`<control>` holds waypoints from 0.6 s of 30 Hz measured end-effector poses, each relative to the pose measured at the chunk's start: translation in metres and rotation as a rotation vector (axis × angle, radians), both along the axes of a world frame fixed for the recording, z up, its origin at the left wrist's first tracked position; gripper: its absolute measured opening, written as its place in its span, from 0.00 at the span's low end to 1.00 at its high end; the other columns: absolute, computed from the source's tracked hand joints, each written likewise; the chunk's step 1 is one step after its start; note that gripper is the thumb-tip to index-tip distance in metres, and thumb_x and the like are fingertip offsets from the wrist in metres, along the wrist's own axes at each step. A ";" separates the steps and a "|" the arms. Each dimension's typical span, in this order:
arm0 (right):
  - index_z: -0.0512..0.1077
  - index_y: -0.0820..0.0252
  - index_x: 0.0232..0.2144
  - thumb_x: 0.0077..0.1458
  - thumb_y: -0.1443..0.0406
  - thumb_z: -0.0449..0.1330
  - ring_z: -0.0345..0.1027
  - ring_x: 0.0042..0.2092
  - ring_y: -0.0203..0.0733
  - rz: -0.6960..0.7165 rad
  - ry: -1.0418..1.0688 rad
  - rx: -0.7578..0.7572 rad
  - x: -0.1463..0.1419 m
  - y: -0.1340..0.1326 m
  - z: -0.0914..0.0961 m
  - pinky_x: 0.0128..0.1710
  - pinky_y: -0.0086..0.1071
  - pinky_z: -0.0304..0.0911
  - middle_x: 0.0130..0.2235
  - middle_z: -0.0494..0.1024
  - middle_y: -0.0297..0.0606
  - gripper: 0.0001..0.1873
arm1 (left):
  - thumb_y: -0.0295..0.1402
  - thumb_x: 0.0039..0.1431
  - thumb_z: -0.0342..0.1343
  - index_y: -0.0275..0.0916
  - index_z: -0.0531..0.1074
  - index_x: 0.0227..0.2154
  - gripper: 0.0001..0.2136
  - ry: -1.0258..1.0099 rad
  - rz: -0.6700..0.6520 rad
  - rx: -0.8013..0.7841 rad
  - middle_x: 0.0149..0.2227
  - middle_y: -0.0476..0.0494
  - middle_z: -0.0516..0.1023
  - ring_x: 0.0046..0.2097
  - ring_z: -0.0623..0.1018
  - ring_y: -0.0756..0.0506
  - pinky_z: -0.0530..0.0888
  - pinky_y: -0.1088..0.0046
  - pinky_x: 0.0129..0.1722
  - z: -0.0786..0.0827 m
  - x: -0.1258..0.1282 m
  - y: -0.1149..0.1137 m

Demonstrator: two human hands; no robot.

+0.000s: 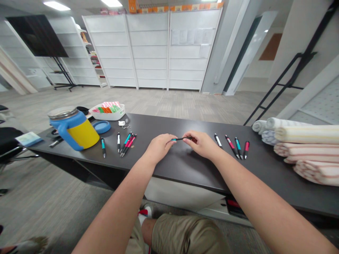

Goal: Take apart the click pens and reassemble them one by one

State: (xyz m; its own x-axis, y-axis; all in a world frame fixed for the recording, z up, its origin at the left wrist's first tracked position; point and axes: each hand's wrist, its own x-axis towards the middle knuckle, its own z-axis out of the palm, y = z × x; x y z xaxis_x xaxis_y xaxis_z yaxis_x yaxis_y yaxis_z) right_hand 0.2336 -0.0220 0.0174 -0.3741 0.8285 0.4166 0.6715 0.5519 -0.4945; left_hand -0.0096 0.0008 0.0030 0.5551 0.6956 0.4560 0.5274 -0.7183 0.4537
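Observation:
Both my hands meet over the middle of the dark table (185, 165) and pinch one pen (180, 139) between them. My left hand (159, 146) grips its teal end, and my right hand (201, 144) grips the other end. The pen lies level just above the tabletop. To the right of my right hand lie several pens (234, 144) with white, pink and teal grips. A second group of several pens (124, 143) lies to the left of my left hand.
A yellow and blue jug (74, 128) with a metal lid stands at the table's left end beside a blue lid (102, 126) and a white tray (107, 111) of coloured packets. Rolled and folded towels (304, 148) are stacked at the right end.

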 end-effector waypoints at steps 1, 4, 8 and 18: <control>0.77 0.56 0.43 0.67 0.56 0.57 0.68 0.30 0.39 0.003 -0.008 -0.002 0.000 0.000 0.000 0.34 0.33 0.61 0.33 0.80 0.35 0.12 | 0.36 0.71 0.52 0.45 0.77 0.50 0.11 -0.003 -0.004 -0.004 0.48 0.45 0.83 0.51 0.80 0.44 0.73 0.65 0.56 0.000 0.000 0.000; 0.78 0.55 0.41 0.67 0.56 0.57 0.68 0.30 0.39 0.026 -0.037 -0.016 0.000 -0.001 0.000 0.34 0.33 0.60 0.32 0.80 0.35 0.13 | 0.37 0.72 0.52 0.45 0.78 0.50 0.12 0.019 -0.010 0.002 0.48 0.45 0.83 0.51 0.80 0.44 0.74 0.66 0.56 -0.001 0.001 -0.001; 0.79 0.55 0.40 0.67 0.56 0.57 0.69 0.30 0.38 0.035 -0.056 -0.029 -0.002 -0.001 0.000 0.34 0.32 0.60 0.32 0.81 0.34 0.13 | 0.36 0.72 0.51 0.45 0.78 0.49 0.12 0.058 -0.018 0.012 0.48 0.45 0.83 0.52 0.80 0.43 0.73 0.66 0.56 0.000 0.002 -0.002; 0.76 0.57 0.50 0.67 0.52 0.57 0.70 0.30 0.39 -0.099 0.150 -0.062 0.003 0.002 0.004 0.33 0.33 0.64 0.34 0.82 0.37 0.19 | 0.36 0.72 0.51 0.44 0.77 0.48 0.10 -0.009 0.034 -0.009 0.48 0.45 0.82 0.50 0.80 0.43 0.74 0.67 0.53 0.003 0.004 -0.005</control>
State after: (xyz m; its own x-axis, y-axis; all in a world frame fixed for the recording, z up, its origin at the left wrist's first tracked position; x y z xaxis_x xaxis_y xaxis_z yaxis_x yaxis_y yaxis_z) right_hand 0.2366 -0.0198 0.0213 -0.2265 0.8840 0.4090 0.6372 0.4520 -0.6242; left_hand -0.0060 -0.0037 0.0058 0.5269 0.7184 0.4542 0.5473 -0.6956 0.4653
